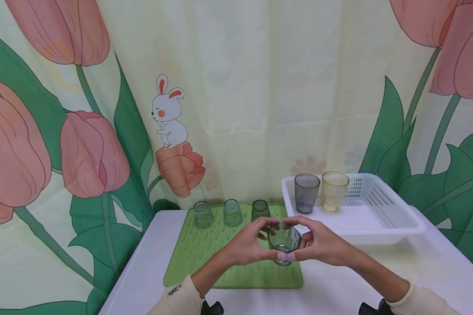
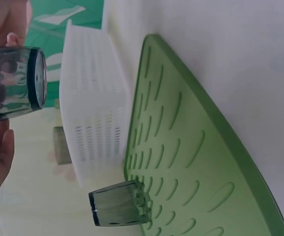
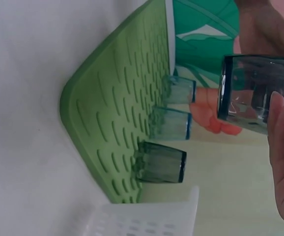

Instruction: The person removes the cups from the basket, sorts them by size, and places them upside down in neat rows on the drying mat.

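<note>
Both hands hold a smoky green-grey drinking glass (image 1: 284,238), upright, above the right part of a green ridged mat (image 1: 217,262). My left hand (image 1: 247,245) grips its left side, and my right hand (image 1: 324,243) grips its right side. The thumbs meet at the near side while the fingers reach round behind. In the right wrist view, the glass (image 3: 252,91) shows its thick dark base facing the table. Upside down along the mat's back edge stand a bluish glass (image 1: 203,215), another bluish glass (image 1: 232,213) and a darker grey-green glass (image 1: 260,210).
A white perforated basket (image 1: 394,218) stands at the back right, beside the mat. In its left end are a grey glass (image 1: 306,194) and a yellow glass (image 1: 334,192), both upright. Behind the white table (image 1: 339,284) hangs a tulip-print curtain (image 1: 236,87).
</note>
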A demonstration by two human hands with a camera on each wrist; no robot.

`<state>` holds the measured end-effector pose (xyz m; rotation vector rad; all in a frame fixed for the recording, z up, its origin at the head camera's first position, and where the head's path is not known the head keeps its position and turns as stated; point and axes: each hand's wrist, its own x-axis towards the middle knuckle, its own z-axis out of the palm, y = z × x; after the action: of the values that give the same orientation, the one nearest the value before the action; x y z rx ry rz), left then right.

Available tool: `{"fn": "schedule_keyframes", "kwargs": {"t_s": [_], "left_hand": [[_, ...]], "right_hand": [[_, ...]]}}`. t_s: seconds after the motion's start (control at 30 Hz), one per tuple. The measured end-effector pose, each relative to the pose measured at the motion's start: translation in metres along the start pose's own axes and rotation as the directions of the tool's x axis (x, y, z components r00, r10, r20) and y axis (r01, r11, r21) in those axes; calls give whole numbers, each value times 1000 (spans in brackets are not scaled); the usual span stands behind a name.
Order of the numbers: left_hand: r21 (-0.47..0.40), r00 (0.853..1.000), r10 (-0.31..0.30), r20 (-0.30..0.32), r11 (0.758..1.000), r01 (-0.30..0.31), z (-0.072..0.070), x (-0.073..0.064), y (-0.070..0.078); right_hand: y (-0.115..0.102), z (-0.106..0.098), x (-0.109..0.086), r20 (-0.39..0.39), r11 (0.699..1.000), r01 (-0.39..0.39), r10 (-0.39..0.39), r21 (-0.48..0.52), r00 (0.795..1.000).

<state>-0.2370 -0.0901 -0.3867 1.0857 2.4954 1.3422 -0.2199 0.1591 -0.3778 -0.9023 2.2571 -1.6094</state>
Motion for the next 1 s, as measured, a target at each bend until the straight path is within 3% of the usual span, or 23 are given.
{"fn": "schedule_keyframes", "kwargs": {"t_s": [0.43, 0.7, 1.0], "left_hand": [[39, 1000, -21, -13, 999, 22, 0, -2, -1], [29, 1000, -2, -20, 1000, 2, -6, -3, 4], [37, 999, 5, -32, 999, -4, -9, -4, 8]], "right_hand": [[8, 4, -2, 19, 1000, 20, -21, 15, 1000], [19, 12, -4, 6, 1000, 20, -20, 18, 1000], [35, 31, -1, 29, 990, 13, -17, 143, 999]]}}
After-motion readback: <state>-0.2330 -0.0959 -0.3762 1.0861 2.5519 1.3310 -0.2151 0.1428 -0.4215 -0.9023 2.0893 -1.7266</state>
